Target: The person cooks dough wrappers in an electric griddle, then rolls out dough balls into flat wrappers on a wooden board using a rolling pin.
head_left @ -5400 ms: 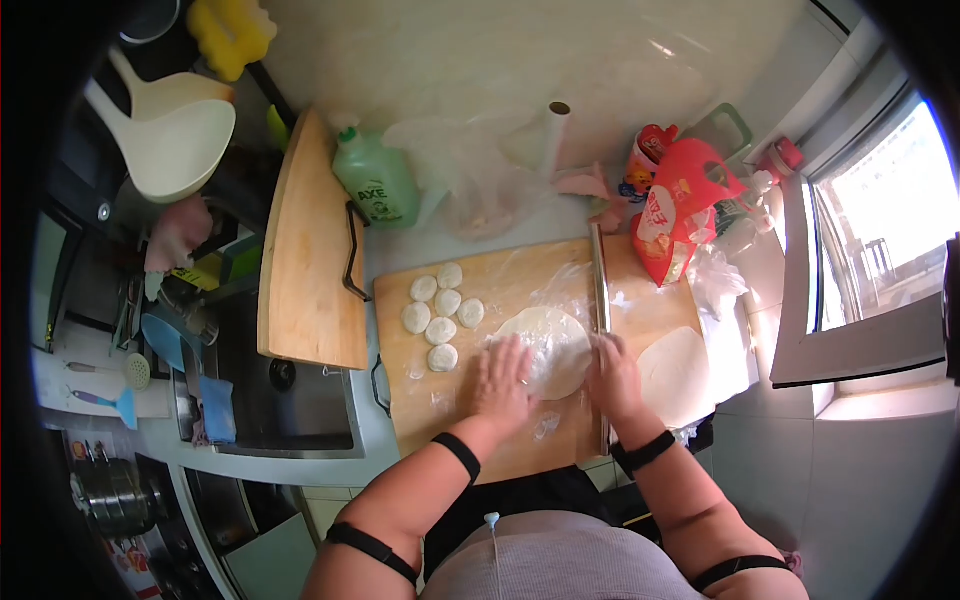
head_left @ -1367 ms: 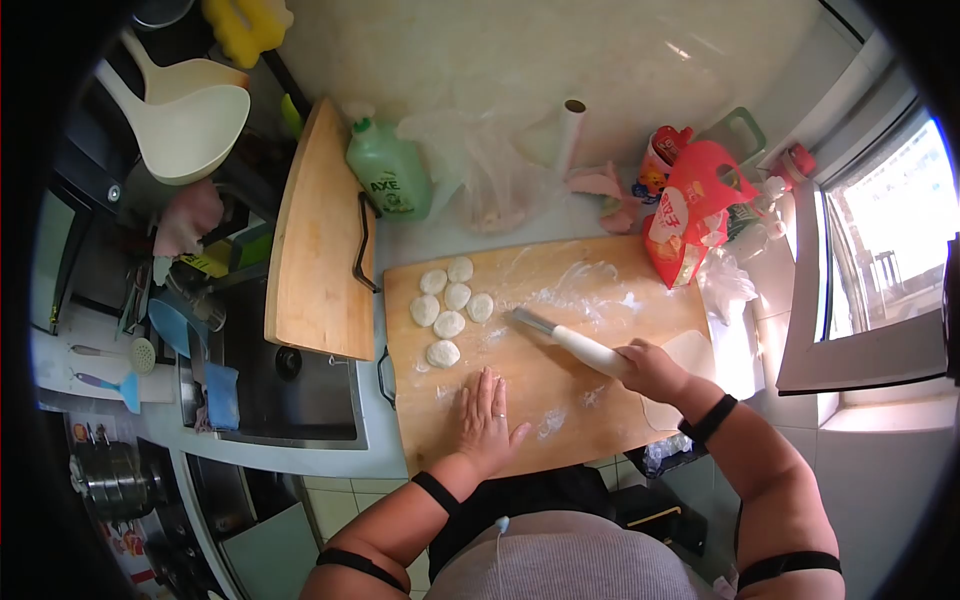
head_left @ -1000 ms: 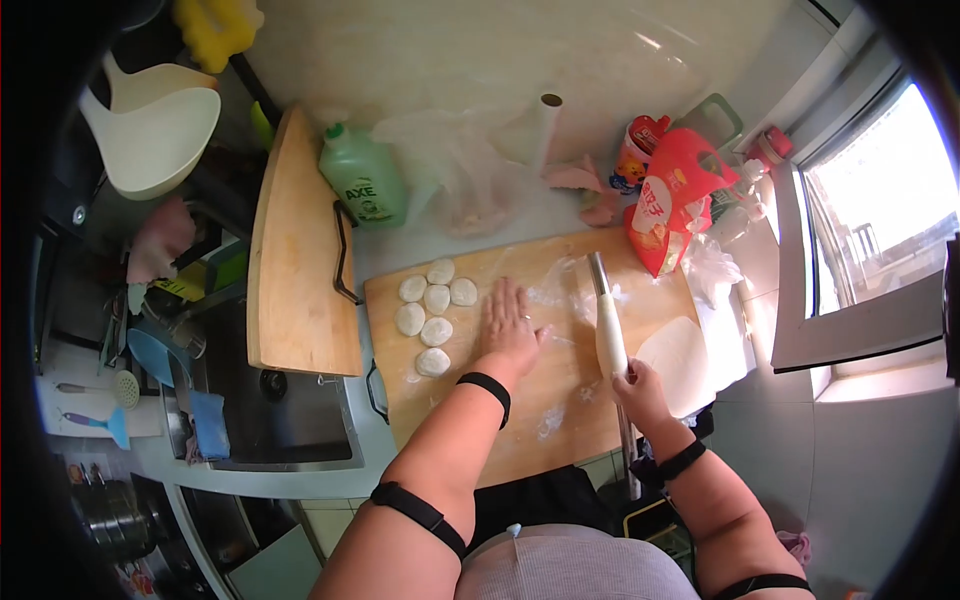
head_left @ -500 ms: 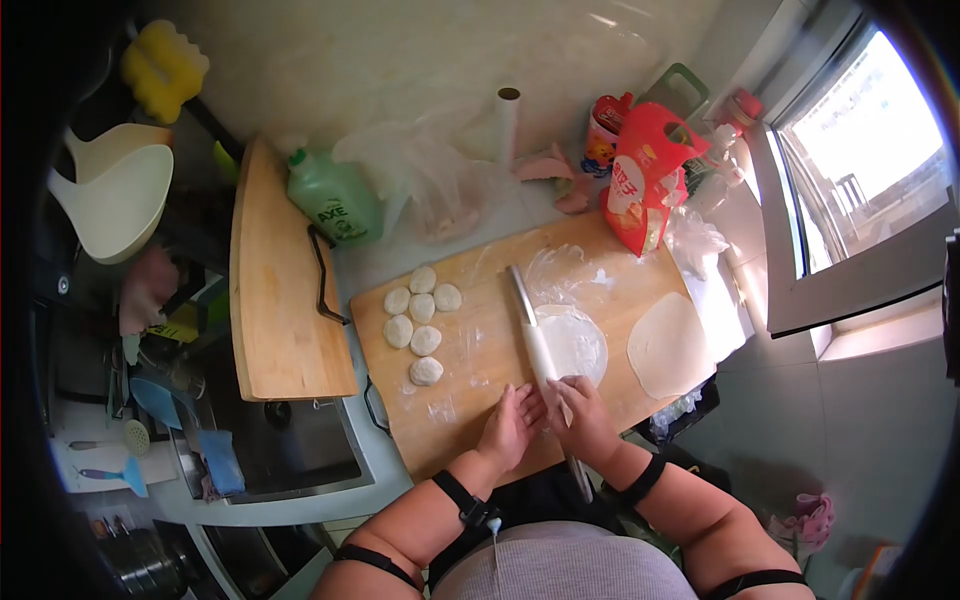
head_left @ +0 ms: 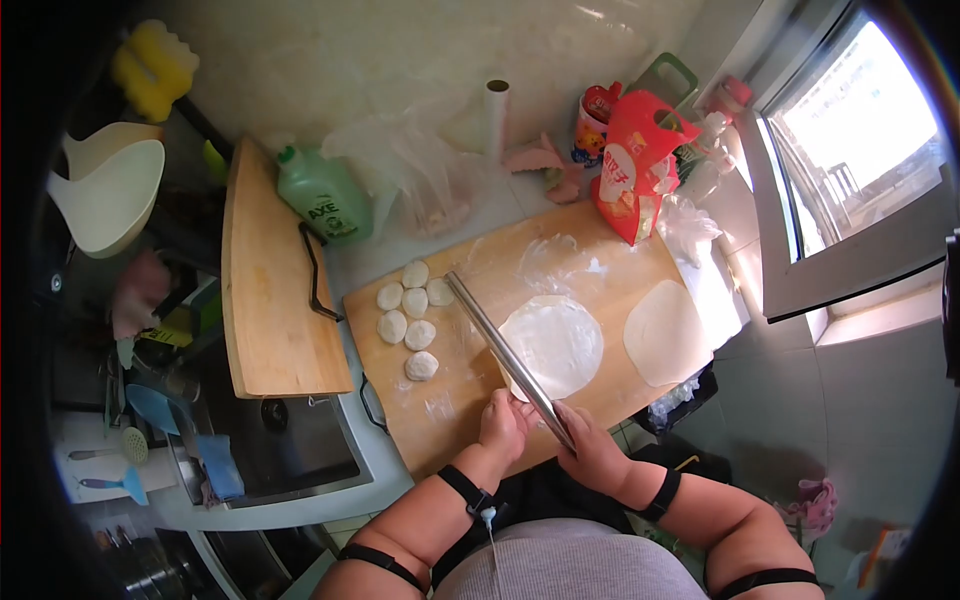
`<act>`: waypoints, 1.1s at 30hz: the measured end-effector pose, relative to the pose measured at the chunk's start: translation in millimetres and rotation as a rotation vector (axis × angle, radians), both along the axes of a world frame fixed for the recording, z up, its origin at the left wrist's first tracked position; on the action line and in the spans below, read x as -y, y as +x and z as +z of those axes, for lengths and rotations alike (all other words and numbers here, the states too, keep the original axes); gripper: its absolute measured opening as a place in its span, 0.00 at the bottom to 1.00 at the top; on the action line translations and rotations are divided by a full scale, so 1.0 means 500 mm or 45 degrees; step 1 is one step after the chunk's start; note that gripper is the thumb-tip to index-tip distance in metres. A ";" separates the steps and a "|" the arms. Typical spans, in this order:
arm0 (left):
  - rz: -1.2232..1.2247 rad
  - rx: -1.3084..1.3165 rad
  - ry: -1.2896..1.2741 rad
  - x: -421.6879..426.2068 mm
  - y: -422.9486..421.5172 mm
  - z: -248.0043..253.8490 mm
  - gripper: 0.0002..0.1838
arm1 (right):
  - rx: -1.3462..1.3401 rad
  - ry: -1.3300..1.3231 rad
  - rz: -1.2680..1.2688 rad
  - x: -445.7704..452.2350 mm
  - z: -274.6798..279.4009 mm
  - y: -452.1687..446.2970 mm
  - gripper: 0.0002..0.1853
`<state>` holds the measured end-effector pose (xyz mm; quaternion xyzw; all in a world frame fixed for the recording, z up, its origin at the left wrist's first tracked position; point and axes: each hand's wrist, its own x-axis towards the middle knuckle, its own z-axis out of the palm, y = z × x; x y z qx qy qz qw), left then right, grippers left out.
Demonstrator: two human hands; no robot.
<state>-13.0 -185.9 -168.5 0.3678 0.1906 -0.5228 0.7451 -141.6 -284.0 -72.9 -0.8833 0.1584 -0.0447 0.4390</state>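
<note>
A metal rolling pin slants over the left side of a round, floured dough sheet, which lies flat on the wooden board. My right hand is closed around the pin's near end. At the sheet's near edge, my left hand has its fingers bent onto the dough, partly hidden by the pin. Several small flattened dough pieces sit at the board's left. A second rolled dough sheet lies at its right end.
Behind the board stand a green detergent bottle, a clear plastic bag, a cardboard-cored roll and a red flour bag. Another wooden board is at the left, and an open window at the right.
The dough that was wrapped partly around the pin now lies unrolled and flat. The pin's far end has swung left, and my left hand has closed at the sheet's near edge.
</note>
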 end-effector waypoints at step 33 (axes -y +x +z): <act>0.493 0.171 -0.026 0.110 0.110 0.139 0.17 | 0.150 -0.580 0.571 0.432 -0.041 0.182 0.27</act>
